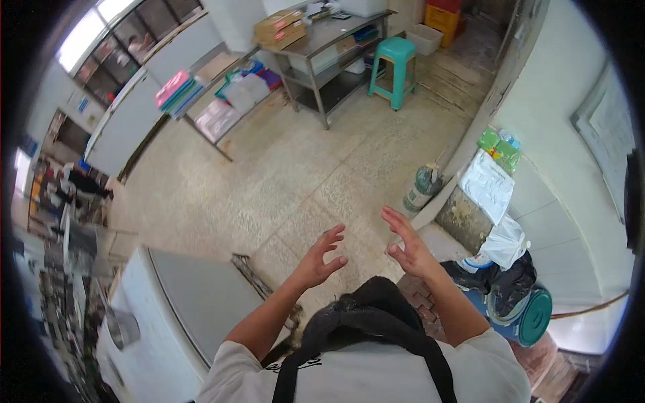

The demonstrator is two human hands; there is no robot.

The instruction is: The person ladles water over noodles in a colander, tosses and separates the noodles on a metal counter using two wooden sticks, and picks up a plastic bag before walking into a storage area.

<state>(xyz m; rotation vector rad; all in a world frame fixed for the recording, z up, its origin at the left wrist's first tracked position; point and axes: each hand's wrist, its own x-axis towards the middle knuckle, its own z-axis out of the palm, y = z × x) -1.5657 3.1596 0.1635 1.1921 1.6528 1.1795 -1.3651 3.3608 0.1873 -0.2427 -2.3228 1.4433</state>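
Observation:
Both of my hands are raised in front of my chest, with floor tiles below them. My left hand (319,260) is empty, its fingers curved and the thumb held apart. A short gap to its right, my right hand (408,245) has its fingers stretched forward and its thumb apart, with nothing in it. Closest to my right hand on the floor stands a large clear plastic bottle (423,188). Left of my left arm is a white chest-like appliance (191,302) with a grey top. The black apron (369,316) I wear hangs below my hands.
A metal table (322,40) with boxes stands ahead, beside a green plastic stool (393,70). At right, a silver packet (487,185) lies on a ledge, near a white plastic bag (504,242) and a blue drum with a green lid (535,316). A person (84,181) is far left.

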